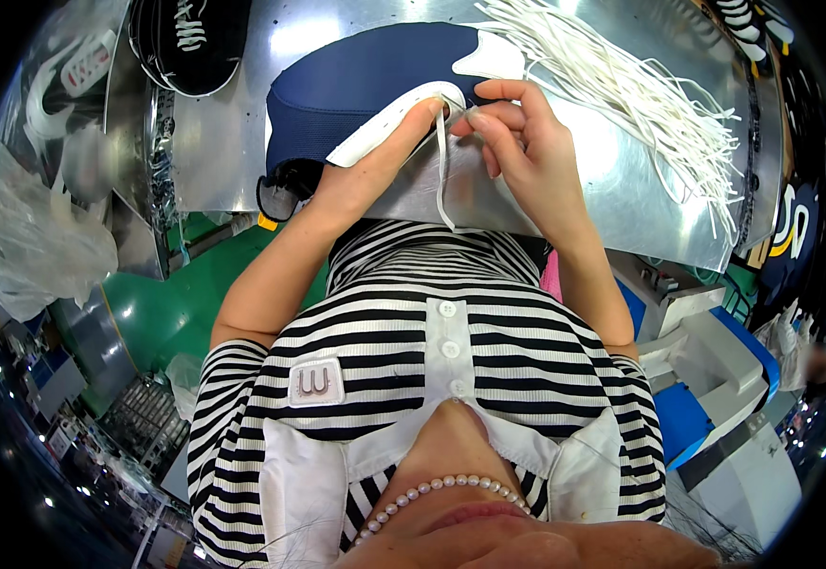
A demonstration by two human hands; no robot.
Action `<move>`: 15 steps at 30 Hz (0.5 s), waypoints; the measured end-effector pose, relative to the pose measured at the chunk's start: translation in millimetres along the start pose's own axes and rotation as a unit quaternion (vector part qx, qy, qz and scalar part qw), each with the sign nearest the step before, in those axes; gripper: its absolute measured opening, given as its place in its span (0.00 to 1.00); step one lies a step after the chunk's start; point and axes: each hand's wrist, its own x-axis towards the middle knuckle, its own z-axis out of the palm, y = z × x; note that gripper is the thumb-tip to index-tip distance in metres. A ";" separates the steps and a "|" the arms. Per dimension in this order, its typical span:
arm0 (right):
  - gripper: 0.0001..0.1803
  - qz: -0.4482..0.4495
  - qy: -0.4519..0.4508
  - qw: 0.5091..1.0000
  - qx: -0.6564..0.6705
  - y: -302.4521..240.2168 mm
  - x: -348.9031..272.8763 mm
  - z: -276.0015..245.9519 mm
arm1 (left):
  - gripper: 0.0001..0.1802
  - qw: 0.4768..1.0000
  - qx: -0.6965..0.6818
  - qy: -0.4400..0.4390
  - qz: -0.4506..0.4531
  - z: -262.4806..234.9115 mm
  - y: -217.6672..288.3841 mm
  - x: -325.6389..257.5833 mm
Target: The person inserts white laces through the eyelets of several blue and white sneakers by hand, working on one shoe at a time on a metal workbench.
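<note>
A navy shoe upper [366, 81] with a white eyelet strip [389, 128] lies on the metal table [223, 142] in front of me. My left hand [370, 166] grips the upper at the eyelet strip, thumb on top of the white edge. My right hand [517, 128] pinches a white lace [443, 180] right at the strip's end. The lace hangs down from my fingertips over the table's front edge. Both hands meet at the same spot, fingertips almost touching.
A loose bundle of several white laces [641, 95] fans out on the table to the right. Black shoe uppers [190, 38] are stacked at the far left. A clear plastic bag [34, 237] hangs left, and a blue-and-white machine [716, 370] stands right. The floor [166, 303] below is green.
</note>
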 end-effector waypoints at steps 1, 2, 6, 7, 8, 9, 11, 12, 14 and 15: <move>0.13 -0.010 0.005 1.000 -0.013 -0.1 -0.7 0.6 | 0.11 1.000 -0.001 0.000 0.009 0.1 -2.1 0.0; 0.13 -0.021 0.009 0.999 -0.026 -0.7 -1.4 0.4 | 0.11 1.000 -0.003 0.001 0.019 0.3 -3.4 0.1; 0.13 -0.017 0.014 0.999 -0.031 -8.7 -8.6 -3.1 | 0.10 0.999 -0.024 -0.001 0.038 0.5 -4.1 -2.1; 0.13 -0.021 0.008 0.999 -0.034 -8.1 -9.1 -2.5 | 0.10 0.999 -0.024 -0.002 0.038 0.7 -3.6 -3.6; 0.13 -0.023 0.002 0.999 -0.036 -7.4 -9.7 -2.6 | 0.10 0.999 -0.023 -0.005 0.037 1.5 -2.9 -5.3; 0.13 -0.018 0.003 0.999 -0.037 -7.4 -10.2 -3.0 | 0.11 0.999 -0.006 -0.001 0.050 2.1 -1.3 -7.4; 0.13 -0.010 0.004 0.999 -0.038 -7.9 -11.0 -2.9 | 0.12 0.997 0.027 0.006 0.075 2.8 2.6 -11.9; 0.13 -0.020 0.009 0.998 -0.051 -7.4 -12.0 -1.5 | 0.12 0.990 0.077 0.021 0.113 3.5 -0.1 -13.5; 0.13 -0.036 0.020 0.996 -0.078 -4.2 -14.7 4.1 | 0.12 0.966 0.174 0.049 0.186 7.3 -3.3 -17.2; 0.13 -0.045 0.029 0.989 -0.138 -4.2 -13.8 9.6 | 0.10 0.892 0.296 0.047 0.338 6.2 4.9 -16.2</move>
